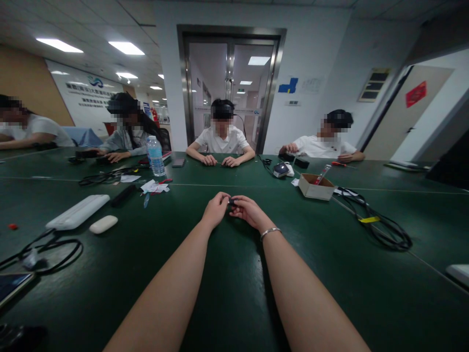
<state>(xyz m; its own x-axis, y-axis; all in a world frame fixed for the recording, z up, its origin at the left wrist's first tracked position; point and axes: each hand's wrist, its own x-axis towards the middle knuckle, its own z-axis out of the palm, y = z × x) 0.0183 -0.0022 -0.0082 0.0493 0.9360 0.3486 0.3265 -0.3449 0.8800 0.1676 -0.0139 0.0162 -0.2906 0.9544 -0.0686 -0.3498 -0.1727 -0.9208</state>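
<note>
Both my arms reach forward over a dark green table point(234, 274). My left hand point(216, 209) and my right hand point(246, 210) meet fingertip to fingertip at the table's middle. Between them they pinch a small dark object point(231, 201), too small to name. Both hands have their fingers curled closed around it. A thin silver bracelet point(270, 231) sits on my right wrist. The hands hover just above or rest on the table surface; which of the two I cannot tell.
A cardboard box point(315, 187) and a coiled black cable point(381, 227) lie right. A white power strip point(77, 211), white oval case point(103, 224), black cable point(47, 252) and water bottle point(156, 156) are left. Several other people sit along the table's far and left sides.
</note>
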